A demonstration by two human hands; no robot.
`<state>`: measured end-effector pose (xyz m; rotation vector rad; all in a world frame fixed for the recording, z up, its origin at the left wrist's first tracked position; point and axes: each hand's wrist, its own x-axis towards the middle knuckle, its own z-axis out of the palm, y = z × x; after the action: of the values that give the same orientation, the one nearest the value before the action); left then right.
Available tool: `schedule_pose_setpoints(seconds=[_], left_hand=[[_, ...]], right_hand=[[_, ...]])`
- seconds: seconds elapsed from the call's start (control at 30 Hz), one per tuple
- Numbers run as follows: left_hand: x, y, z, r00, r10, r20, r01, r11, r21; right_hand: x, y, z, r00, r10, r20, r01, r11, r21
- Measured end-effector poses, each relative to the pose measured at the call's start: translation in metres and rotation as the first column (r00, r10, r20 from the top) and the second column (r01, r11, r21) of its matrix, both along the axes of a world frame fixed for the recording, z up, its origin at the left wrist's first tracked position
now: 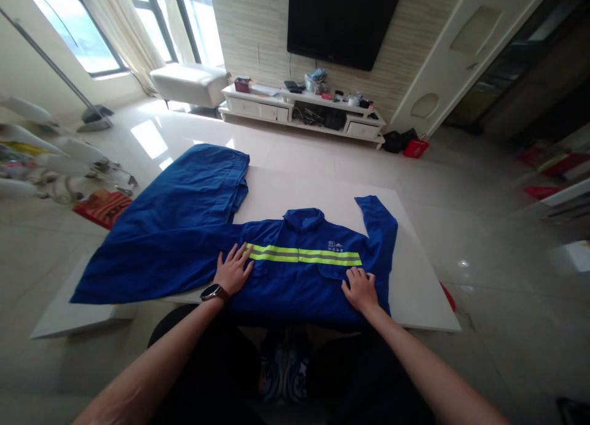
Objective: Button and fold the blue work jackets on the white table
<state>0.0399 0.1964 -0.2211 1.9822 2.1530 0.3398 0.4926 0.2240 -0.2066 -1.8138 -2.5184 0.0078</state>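
Note:
A blue work jacket (295,290) lies face up across a white table, its collar pointing away from me. A yellow and grey reflective stripe (276,253) crosses its chest, with a white logo above it on the right. My left hand (233,270) rests flat on the jacket's left chest, fingers spread over the end of the stripe. On the right chest, near the pocket flap, my right hand (361,288) lies with its fingers slightly bent and apart. The right sleeve (380,228) is bent upward. Blue trousers (175,198) lie at the left, partly under the left sleeve.
The white table (415,284) shows bare surface at the right. Beyond it stands a low white TV cabinet (304,115) with small items on it, below a black television (343,19). A white bench (188,84) is by the window. A red bag (104,207) is at the left.

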Motion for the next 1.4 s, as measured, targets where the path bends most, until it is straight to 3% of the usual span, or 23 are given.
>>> schedule_pose_setpoints(seconds=[0.23,0.37,0.47,0.6,0.77,0.9,1.0,1.13,1.3,1.4], left_hand=[[0.003,-0.003,-0.001,1.0,0.02,0.014,-0.021,0.997,0.074],[0.003,-0.002,0.001,0.999,0.04,0.018,-0.041,0.997,0.067],[0.004,-0.003,0.002,0.998,0.043,0.034,-0.046,0.996,0.077],[0.004,-0.003,0.003,0.997,0.049,0.054,-0.054,0.995,0.087],[0.004,-0.003,0.003,0.997,0.061,0.049,-0.065,0.994,0.091],[0.005,-0.004,0.003,0.997,0.053,0.055,-0.059,0.993,0.106],[0.005,-0.004,0.003,0.997,0.053,0.064,-0.06,0.992,0.11],[0.005,-0.004,0.004,0.997,0.058,0.06,-0.064,0.992,0.111],[0.005,-0.004,0.003,0.997,0.06,0.058,-0.066,0.991,0.113],[0.005,-0.004,0.003,0.996,0.059,0.074,-0.067,0.991,0.114]], right_hand=[[-0.097,0.122,0.061,0.992,0.101,-0.078,-0.101,0.995,-0.005],[-0.151,0.176,0.066,0.991,0.122,-0.052,-0.128,0.984,-0.125],[-0.171,0.196,0.06,0.993,0.119,-0.02,-0.12,0.975,-0.189],[-0.168,0.195,0.057,0.993,0.119,-0.007,-0.118,0.98,-0.162],[-0.129,0.164,0.052,0.994,0.086,0.064,-0.083,0.995,-0.053],[-0.098,0.145,0.048,0.969,0.22,0.109,-0.208,0.971,-0.115],[-0.09,0.145,0.051,0.953,0.292,0.085,-0.279,0.95,-0.138],[-0.1,0.158,0.054,0.967,0.255,0.018,-0.251,0.961,-0.112],[-0.129,0.18,0.052,0.954,0.288,-0.078,-0.298,0.924,-0.238],[-0.152,0.194,0.053,0.962,0.228,-0.15,-0.26,0.932,-0.251]])
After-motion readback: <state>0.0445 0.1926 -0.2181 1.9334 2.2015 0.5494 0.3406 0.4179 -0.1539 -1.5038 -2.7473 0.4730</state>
